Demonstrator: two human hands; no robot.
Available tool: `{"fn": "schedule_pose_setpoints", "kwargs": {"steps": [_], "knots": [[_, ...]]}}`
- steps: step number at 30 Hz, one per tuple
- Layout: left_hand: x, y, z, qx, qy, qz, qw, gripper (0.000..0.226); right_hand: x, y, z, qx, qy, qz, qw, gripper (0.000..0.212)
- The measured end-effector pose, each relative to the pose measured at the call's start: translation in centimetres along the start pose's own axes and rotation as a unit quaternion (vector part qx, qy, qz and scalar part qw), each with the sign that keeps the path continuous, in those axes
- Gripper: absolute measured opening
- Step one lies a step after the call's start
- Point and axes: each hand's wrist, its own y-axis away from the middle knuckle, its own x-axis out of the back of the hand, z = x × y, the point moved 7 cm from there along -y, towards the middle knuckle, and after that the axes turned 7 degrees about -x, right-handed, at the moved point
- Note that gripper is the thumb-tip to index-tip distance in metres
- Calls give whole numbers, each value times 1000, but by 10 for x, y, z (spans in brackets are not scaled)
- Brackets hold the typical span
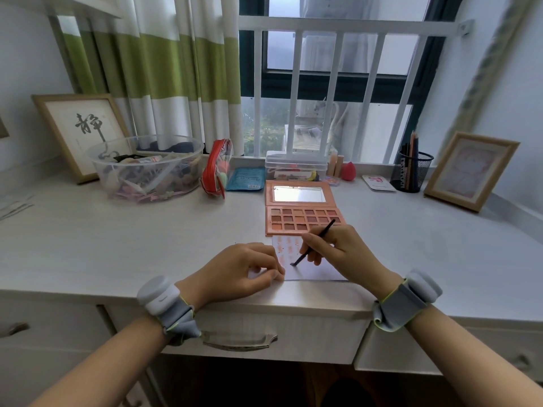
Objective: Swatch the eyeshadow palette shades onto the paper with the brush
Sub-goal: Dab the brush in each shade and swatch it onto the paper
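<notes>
The paper point(305, 265) lies between the two hands at the desk's point(117, 245) near edge, rows of peach swatches filling its far left part, and the brush point(311, 245) tip touches it just below them. The right hand point(338, 251) pinches the brush like a pen; the left hand point(244, 271), fingers curled, presses the paper's near left corner flat. The open eyeshadow palette point(302, 220) sits just beyond the right hand, so a short, even stroke beside the last swatch, with the paper pinned, should keep the rows tidy.

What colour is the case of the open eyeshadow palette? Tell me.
Peach-orange; the palette shows best in the head view, lying open behind the paper.
</notes>
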Motion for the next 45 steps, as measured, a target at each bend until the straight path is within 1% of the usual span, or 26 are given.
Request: {"fn": "schedule_pose_setpoints", "kwargs": {"steps": [5,8,12,17,21,23,27,29,32,37,39,42,45], "knots": [[0,0,1,-2,2,1,1000,30,2,-1,0,7,10,27,1000,28],[0,0,0,0,1,0,1000,30,-1,-1,1,5,31,16,999,28],[0,0,-1,5,0,-2,1000,31,0,0,3,-5,10,4,1000,29],[-1,0,-1,4,0,-5,1000,30,4,-1,0,27,54,14,998,13],[0,-1,1,-3,2,-1,1000,29,1,2,0,61,97,-8,993,11],[0,-1,1,-4,2,0,1000,30,-1,4,-1,68,80,-30,994,12],[0,0,-1,-3,0,0,1000,30,-1,7,-4,53,39,-56,996,17],[0,0,0,-2,-2,0,1000,30,0,6,-4,49,44,-51,997,17],[0,-1,0,1,0,-2,1000,32,2,4,-3,50,64,-24,996,16],[0,-1,1,0,2,-3,1000,33,0,4,-5,42,43,-49,997,18],[0,-2,1,-4,2,-2,1000,31,5,2,-6,38,24,-34,998,20],[0,-4,3,-20,-20,-3,1000,30,18,-6,-1,26,-18,44,999,19],[-2,-6,7,-34,-46,-27,998,31,28,-19,13,-19,-30,109,993,19]]}}
